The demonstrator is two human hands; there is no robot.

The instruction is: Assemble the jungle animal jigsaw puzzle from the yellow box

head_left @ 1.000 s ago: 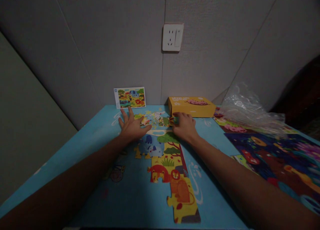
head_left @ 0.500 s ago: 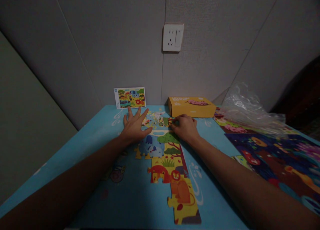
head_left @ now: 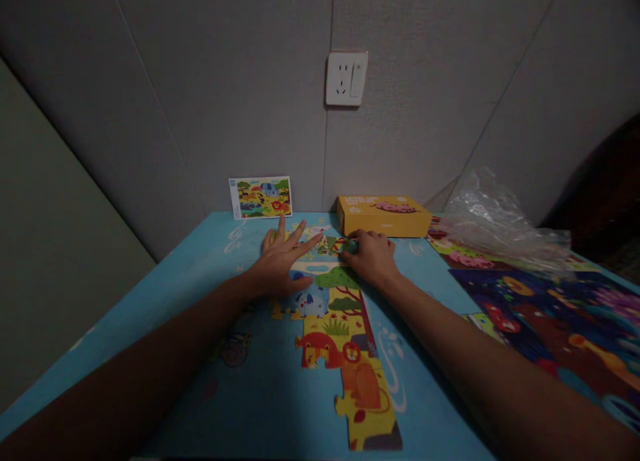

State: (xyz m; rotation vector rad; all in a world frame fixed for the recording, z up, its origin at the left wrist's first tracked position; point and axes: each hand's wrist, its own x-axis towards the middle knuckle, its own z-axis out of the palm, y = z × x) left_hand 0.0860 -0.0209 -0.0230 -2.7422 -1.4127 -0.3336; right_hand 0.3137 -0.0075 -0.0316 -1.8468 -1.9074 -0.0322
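Note:
A partly joined animal jigsaw puzzle point(head_left: 327, 324) runs down the middle of the blue table, with elephants at its far end and lions nearer me. My left hand point(head_left: 280, 261), fingers spread, reaches over the elephant part and the loose puzzle pieces point(head_left: 315, 231) beyond it. On the far right of those pieces, my right hand point(head_left: 370, 254) is curled, thumb and forefinger on a small puzzle piece point(head_left: 351, 246) with green on it. The fingers partly hide that piece. A picture card point(head_left: 264, 198) of the animal scene leans on the wall behind my left hand.
A yellow box point(head_left: 385, 217) lies against the wall behind my right hand. To its right, a crumpled clear plastic bag point(head_left: 500, 227) rests over colourful sheets. A dark blue picture puzzle point(head_left: 555, 321) covers the right side. A socket point(head_left: 347, 79) is on the wall.
My left hand has moved right, over the elephants and loose pieces. My right hand stays almost in place, with a green piece now showing between thumb and forefinger.

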